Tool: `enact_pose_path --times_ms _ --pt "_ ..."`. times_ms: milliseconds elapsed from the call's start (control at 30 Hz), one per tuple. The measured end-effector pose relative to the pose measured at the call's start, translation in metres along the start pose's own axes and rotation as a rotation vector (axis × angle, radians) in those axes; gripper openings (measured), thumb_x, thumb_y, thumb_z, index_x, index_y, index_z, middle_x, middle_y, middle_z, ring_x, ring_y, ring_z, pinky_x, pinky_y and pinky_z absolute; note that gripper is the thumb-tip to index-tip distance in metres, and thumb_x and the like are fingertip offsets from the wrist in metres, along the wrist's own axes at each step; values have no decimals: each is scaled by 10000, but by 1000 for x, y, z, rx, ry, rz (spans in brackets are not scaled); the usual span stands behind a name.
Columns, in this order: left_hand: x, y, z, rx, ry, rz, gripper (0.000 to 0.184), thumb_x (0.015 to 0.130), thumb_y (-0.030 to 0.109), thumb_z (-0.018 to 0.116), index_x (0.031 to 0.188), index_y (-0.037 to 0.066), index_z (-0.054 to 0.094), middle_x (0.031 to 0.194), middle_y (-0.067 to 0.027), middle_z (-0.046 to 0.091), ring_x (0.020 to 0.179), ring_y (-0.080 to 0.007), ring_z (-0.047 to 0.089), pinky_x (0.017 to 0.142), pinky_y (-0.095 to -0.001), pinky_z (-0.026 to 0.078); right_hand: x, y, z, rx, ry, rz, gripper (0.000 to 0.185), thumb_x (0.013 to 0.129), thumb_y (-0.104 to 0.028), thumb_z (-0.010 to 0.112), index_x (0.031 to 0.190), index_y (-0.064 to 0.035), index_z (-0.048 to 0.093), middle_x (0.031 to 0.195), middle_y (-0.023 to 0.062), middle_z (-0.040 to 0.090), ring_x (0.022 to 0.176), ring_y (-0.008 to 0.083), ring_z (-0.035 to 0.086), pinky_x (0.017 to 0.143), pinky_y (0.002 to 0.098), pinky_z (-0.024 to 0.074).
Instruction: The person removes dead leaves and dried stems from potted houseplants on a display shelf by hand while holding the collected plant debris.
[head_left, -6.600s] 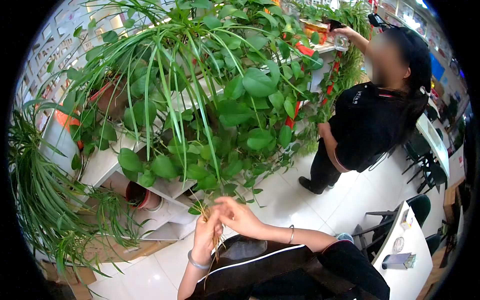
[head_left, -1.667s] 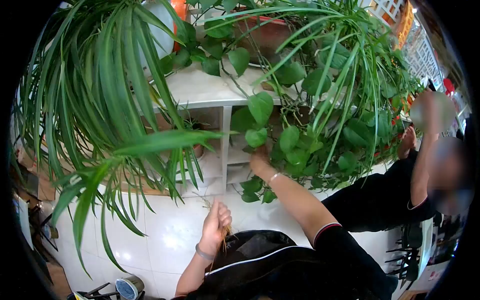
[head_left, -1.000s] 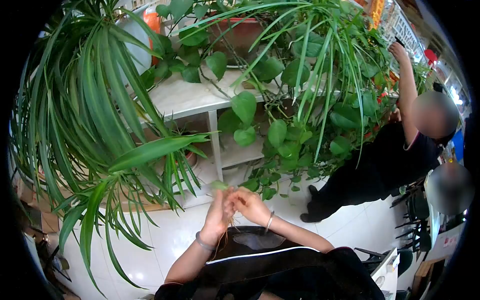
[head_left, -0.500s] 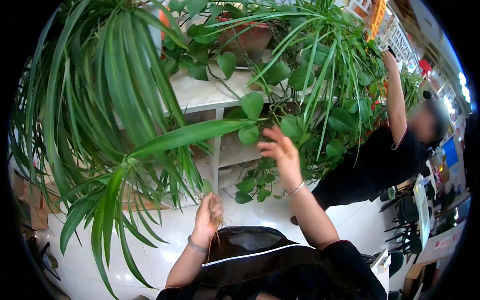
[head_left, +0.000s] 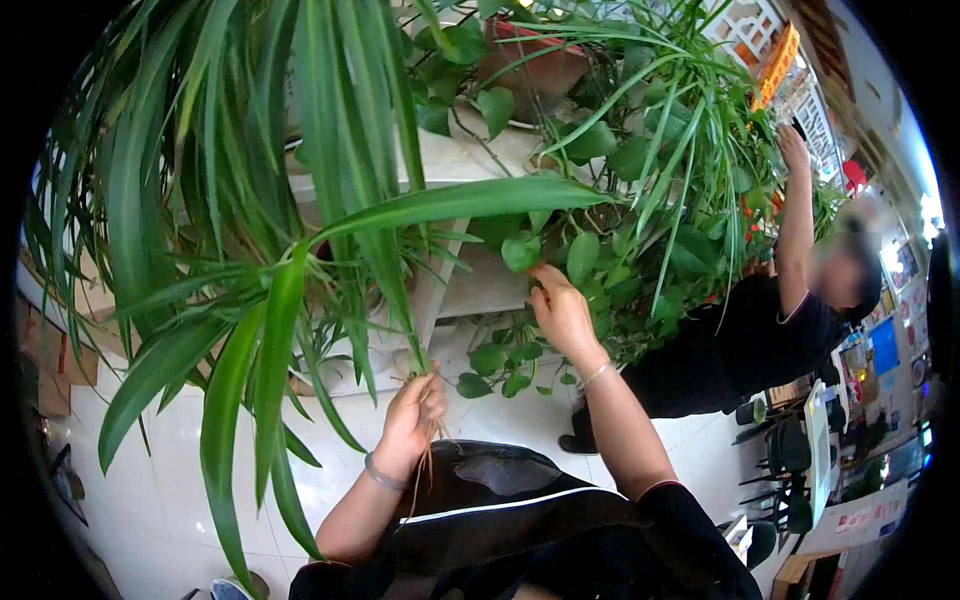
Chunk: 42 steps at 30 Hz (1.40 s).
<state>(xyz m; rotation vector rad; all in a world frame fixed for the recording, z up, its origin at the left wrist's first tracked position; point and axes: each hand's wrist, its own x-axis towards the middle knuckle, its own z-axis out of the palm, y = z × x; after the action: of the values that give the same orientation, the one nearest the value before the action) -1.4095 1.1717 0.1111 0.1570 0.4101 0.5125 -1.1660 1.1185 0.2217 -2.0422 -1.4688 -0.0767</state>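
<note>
My left hand (head_left: pixel 414 412) is closed around the base of a loose spider plant (head_left: pixel 275 345), with thin brown roots hanging below the fist. Its long green leaves spread up and to the left, and one broad leaf (head_left: pixel 455 203) stretches right above my other hand. My right hand (head_left: pixel 565 312) reaches among the heart-shaped leaves of a pothos (head_left: pixel 583 257), fingers bent and drawn together. Its fingertips meet the foliage just under one leaf (head_left: pixel 521 252); what lies between them is hidden.
A white shelf (head_left: pixel 445 290) carries a reddish pot (head_left: pixel 530 70) and dense hanging plants. Long spider plant leaves (head_left: pixel 130 190) fill the left. At the right, a person in black (head_left: pixel 760 330) raises an arm towards the greenery. Tables and dark chairs (head_left: pixel 790 450) stand beyond.
My right hand has gone from spread fingers in the air to bent fingers at the pothos leaves. My left hand keeps hold of the spider plant. The view has shifted slightly.
</note>
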Motion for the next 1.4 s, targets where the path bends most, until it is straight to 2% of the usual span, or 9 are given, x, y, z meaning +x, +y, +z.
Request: enact_pose_path --times_ms 67,200,300,467,700,800,900,1067,1400 --pt "-1 -1 1 4 0 -3 251 859 119 527 1100 48 516 747 7 477 575 -84 381 482 -208 283 3 13 9 -424 -4 -99 354 753 -68 536 1096 11 496 1111 188 508 776 313 614 649 380 512" --pt "-3 0 -1 -16 4 13 228 860 128 525 1076 57 522 763 -3 499 590 -85 412 491 -207 305 -6 21 -3 -663 -163 -16 259 745 -97 561 985 -5 530 1003 158 534 699 311 610 602 393 507" --pt "-2 0 -4 -54 17 28 189 871 121 495 1044 45 506 754 -17 492 578 -89 410 480 -206 318 -17 24 -14 -659 -100 -143 148 726 -96 562 840 -9 527 875 130 532 687 288 609 597 361 508" --pt "-5 1 -3 -153 10 5 160 883 85 465 1029 21 468 733 -32 457 579 -91 388 456 -201 307 -31 37 -26 -433 -26 -173 119 780 -80 551 890 -64 592 1000 38 592 700 271 608 631 360 502" --pt "-4 -3 2 -136 7 -5 177 867 114 501 1020 25 493 731 -24 479 575 -96 399 472 -212 308 -37 48 -32 -434 35 -228 119 777 -82 569 884 -37 597 957 77 624 710 295 607 643 374 495" --pt "-1 -6 -2 -117 -21 -8 192 865 130 509 1026 27 494 736 -23 492 574 -98 404 481 -218 309 -36 48 -29 -446 17 -158 152 795 -138 576 897 -34 622 964 99 624 737 291 614 670 362 490" --pt "2 -9 -9 -113 -42 -16 196 864 125 507 1032 25 492 740 -33 493 581 -103 408 483 -221 316 -27 40 -18 -548 62 -80 211 811 -194 560 916 -18 608 796 152 636 660 309 611 598 376 491" --pt "-2 -8 2 -91 10 -29 176 873 97 476 1031 20 466 725 -30 459 571 -98 391 467 -213 315 -2 32 -9 -572 74 148 253 767 -233 608 658 -5 619 623 185 605 552 338 599 544 410 494" --pt "-3 -11 -14 -103 -2 -42 214 868 101 481 1070 32 463 739 -21 470 583 -95 403 478 -211 320 18 49 25 -494 324 375 167 670 -191 617 651 -25 623 679 170 623 647 362 605 636 432 493"
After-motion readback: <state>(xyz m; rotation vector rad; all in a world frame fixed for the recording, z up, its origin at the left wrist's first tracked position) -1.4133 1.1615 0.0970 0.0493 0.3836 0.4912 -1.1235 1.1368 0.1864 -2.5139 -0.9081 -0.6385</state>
